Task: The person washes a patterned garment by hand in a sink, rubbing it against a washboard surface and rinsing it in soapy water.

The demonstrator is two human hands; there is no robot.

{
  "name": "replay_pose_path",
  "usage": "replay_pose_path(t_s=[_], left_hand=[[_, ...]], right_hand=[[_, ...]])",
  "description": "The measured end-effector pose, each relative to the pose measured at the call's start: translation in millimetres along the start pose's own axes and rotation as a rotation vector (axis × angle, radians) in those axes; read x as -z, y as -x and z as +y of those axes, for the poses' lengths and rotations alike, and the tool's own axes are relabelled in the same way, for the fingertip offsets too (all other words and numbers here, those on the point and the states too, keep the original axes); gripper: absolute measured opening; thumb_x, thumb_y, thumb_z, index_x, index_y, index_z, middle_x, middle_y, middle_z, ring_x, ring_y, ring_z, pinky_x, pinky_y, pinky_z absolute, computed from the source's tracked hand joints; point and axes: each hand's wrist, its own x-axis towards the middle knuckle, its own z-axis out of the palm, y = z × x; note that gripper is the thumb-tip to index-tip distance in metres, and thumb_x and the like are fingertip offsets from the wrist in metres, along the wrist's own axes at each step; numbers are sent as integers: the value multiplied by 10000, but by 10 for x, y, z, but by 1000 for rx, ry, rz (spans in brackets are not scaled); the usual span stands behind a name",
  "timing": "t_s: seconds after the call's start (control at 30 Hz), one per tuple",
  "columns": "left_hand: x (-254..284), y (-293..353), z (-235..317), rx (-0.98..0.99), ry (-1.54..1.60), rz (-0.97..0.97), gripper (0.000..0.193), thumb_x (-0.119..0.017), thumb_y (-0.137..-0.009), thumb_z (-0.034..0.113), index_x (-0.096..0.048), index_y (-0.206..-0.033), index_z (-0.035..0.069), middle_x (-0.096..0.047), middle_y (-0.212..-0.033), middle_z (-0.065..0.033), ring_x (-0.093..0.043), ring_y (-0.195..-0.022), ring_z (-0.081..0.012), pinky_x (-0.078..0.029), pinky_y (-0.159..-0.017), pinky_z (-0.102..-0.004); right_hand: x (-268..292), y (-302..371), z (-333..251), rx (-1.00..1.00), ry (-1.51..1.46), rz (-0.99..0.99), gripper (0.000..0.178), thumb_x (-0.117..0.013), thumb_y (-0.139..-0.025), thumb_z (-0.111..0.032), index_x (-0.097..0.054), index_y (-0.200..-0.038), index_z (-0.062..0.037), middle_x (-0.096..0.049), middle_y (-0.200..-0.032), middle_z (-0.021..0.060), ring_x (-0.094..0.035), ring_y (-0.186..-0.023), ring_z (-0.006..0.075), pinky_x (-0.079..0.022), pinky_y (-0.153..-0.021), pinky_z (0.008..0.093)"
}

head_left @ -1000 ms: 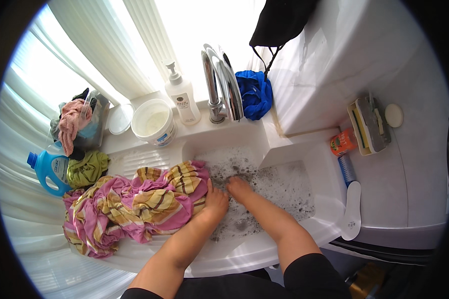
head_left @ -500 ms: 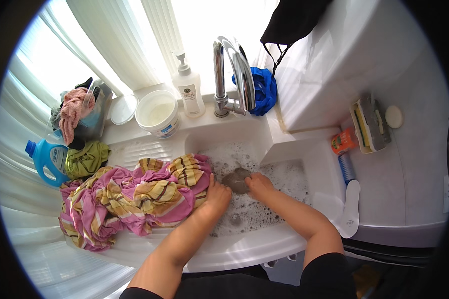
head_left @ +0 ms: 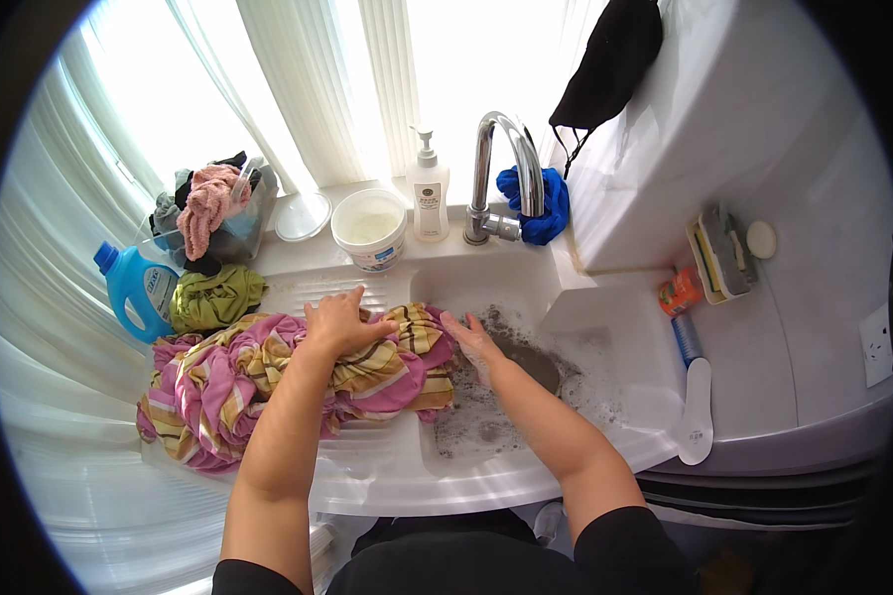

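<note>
My left hand (head_left: 342, 324) is over the bunched pink and yellow checked cloth (head_left: 230, 382), fingers spread apart. I cannot tell whether its palm touches the fabric. At the cloth's right end, above the basin's left edge, my right hand (head_left: 473, 344) has its fingers stretched out and looks wet. The cloth lies in a long heap on the ribbed drainboard, its right end reaching the edge of the white sink basin (head_left: 486, 280). Murky, greyish water (head_left: 486, 431) with suds and dark specks stands in the basin. What lies beneath the water is hidden.
Behind the sink stand a chrome faucet (head_left: 483, 174), a white pump bottle (head_left: 430, 203) and a white tub (head_left: 369, 226). At left are a blue detergent bottle (head_left: 141, 293), a green cloth (head_left: 215, 297) and a clear bin (head_left: 248, 233) of clothes. A brush (head_left: 697, 407) rests on the right rim.
Both hands have come up out of the basin area toward the left. My left hand has moved over the cloth, and my right hand has reached its right end with fingers opened.
</note>
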Motion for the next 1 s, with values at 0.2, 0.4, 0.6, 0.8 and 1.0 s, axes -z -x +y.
replay_pose_path(t_s=[0.2, 0.4, 0.6, 0.8, 1.0], left_hand=[[200, 417, -94, -80, 195, -90, 476, -718, -700, 451, -741, -925, 33, -716, -926, -200, -682, -922, -366, -542, -819, -440], [591, 786, -748, -109, 882, 25, 537, -768, -705, 251, -656, -1176, 20, -693, -1086, -179, -672, -989, -293, -517, -894, -361], [41, 988, -891, -247, 470, 135, 756, -658, -850, 546, -468, -1442, 116, -497, -1421, -204, -413, -1331, -416, -254, -1133, -539], [273, 1506, -880, -438, 340, 194, 849, -707, -742, 655, -518, -1391, 141, -459, -1418, -186, -346, -1347, -474, -253, -1096, -604], [4, 891, -669, -194, 306, 233, 393, -649, -856, 419, -690, -997, 55, -675, -927, -165, -607, -968, -347, -418, -896, -486]], right_hand=[[-619, 374, -235, 142, -93, 75, 411, -800, -755, -296, -670, -1042, -33, -714, -976, 71, -658, -858, 204, -510, -779, 343], [-884, 1110, -1080, 427, -244, -261, 426, -783, -749, -171, -575, -1090, -24, -679, -1016, 117, -653, -870, 251, -516, -782, 333], [-860, 616, -533, 464, 311, -292, 770, -708, -807, -456, -465, -1435, -81, -380, -1459, 256, -326, -1397, 387, -295, -1147, 418], [-653, 1537, -541, 775, 510, -376, 771, -775, -727, -488, -576, -1360, -94, -259, -1555, 271, -232, -1459, 416, -270, -1152, 495], [-1150, 536, -336, 815, 367, -149, 392, -704, -803, -398, -712, -1037, -84, -666, -1002, 158, -628, -974, 358, -465, -928, 444]])
